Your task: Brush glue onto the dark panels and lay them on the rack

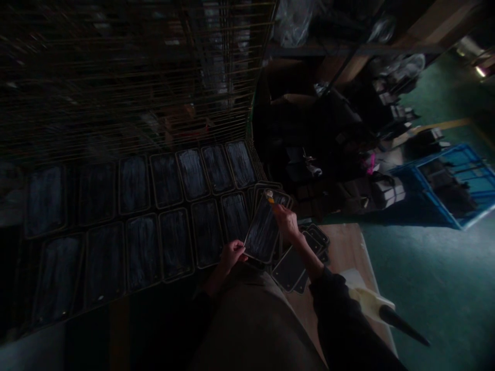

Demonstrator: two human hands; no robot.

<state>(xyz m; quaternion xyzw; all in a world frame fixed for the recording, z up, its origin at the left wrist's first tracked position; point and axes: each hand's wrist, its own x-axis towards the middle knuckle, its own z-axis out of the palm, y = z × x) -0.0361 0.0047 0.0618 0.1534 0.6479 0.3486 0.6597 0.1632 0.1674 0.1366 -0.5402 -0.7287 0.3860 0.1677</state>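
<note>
My left hand pinches the lower left corner of a dark rectangular panel with rounded corners and a pale edge. My right hand is closed around a small brush with a yellowish handle, its pale tip at the panel's upper end. The panel lies tilted over a stack of similar pieces, whose edges show behind it. To the left, two rows of dark panels lie side by side, many with streaky whitish surfaces.
Plain dark panels lie on a wooden board at right, near a pale container with a dark handle. A wire mesh rises behind the rows. A blue crate stands on the green floor.
</note>
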